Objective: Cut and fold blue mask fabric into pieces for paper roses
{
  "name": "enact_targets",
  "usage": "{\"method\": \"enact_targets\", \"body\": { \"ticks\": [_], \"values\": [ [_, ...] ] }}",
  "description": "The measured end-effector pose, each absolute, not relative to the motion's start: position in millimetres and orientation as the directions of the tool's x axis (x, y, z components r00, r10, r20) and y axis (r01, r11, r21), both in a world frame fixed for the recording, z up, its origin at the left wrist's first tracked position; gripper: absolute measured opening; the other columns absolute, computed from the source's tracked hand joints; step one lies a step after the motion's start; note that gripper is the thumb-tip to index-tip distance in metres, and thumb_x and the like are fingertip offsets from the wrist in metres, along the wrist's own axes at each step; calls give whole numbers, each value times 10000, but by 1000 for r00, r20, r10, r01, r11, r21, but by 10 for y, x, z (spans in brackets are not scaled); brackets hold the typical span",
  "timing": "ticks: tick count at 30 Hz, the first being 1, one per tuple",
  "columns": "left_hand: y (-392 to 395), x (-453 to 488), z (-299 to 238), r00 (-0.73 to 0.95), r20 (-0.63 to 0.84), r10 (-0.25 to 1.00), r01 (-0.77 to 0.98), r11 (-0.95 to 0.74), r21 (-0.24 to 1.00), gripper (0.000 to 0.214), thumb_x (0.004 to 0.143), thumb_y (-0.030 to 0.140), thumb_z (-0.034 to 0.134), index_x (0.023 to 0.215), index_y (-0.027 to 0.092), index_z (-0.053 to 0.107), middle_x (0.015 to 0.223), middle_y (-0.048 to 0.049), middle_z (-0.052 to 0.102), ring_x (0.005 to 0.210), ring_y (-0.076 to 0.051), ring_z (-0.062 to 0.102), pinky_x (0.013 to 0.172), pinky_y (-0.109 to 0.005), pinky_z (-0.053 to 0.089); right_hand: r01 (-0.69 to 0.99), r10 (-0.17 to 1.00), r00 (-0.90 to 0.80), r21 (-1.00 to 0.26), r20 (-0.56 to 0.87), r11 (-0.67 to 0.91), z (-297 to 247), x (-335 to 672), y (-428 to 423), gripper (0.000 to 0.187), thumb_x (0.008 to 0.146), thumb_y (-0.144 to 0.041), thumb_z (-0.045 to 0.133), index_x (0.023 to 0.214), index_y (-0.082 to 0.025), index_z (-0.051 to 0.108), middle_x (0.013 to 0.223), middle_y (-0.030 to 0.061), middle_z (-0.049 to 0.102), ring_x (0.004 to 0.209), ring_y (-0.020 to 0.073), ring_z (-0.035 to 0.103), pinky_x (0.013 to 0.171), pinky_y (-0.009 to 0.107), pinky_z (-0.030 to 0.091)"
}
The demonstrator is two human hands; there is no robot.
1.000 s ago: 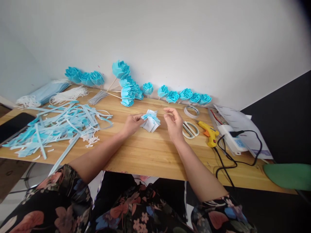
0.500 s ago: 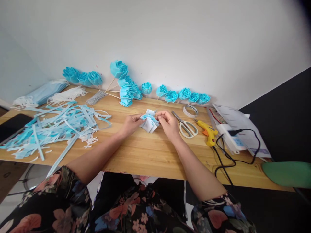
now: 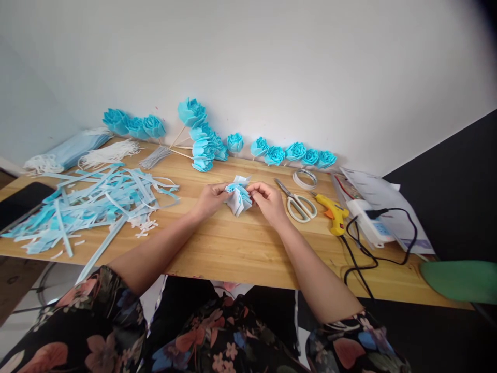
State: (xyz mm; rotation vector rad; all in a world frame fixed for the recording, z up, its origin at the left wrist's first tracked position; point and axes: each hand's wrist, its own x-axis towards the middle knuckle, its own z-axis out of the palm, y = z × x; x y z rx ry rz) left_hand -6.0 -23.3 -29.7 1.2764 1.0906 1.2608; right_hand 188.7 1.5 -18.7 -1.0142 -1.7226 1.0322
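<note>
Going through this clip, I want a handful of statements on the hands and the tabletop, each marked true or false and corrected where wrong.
1. The left hand pinches the folded blue-and-white bundle. True.
2. The right hand is gripping the scissors. False: it is at the bundle's right edge, and the scissors lie on the table.
3. The yellow glue gun lies to the right of the scissors. True.
4. The flowers along the wall are red. False: they are blue.
5. The black phone lies at the table's right end. False: it lies at the left end.
</note>
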Motion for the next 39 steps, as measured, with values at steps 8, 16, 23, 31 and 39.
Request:
{"method": "enact_targets", "body": {
  "ticks": [8,16,23,31,39],
  "values": [
    [-256,-53,-278,103,94,990,-51,-90,995,325,703,419,750,884,149,773,822,-34,747,758,-179,643,780,-286,488,255,890,-395,-903,229,345,-175,1843,-25,295,815,-226,529,1006,-227,753,710,-11,675,638,146,611,633,270,482],
    [-250,-45,-276,103,111,988,-45,-107,993,313,687,396,755,871,143,759,770,-22,725,714,-160,623,737,-268,488,287,848,-474,-868,239,405,-138,1826,-58,354,828,-224,515,1080,-254,762,808,-4,732,677,157,625,662,278,491],
    [-271,-43,-238,107,115,988,-23,-113,993,308,670,407,773,834,148,742,801,-28,728,759,-173,635,757,-275,489,325,824,-500,-825,264,462,-112,1836,-56,353,845,-210,510,1076,-282,768,995,-8,782,874,202,703,837,334,518],
    [-256,-53,-259,103,69,992,-18,-68,998,336,660,382,785,893,140,768,843,-38,754,787,-186,661,797,-304,509,300,840,-417,-820,346,487,-102,1833,-54,268,859,-261,533,959,-263,781,967,18,772,858,198,687,761,308,515],
    [-260,-58,-257,131,41,991,-18,-39,999,352,653,344,790,925,126,738,823,-29,735,759,-174,649,780,-300,496,293,852,-411,-838,325,461,-97,1839,-59,267,867,-256,515,949,-251,770,883,4,756,703,159,640,650,274,476]
  ]
}}
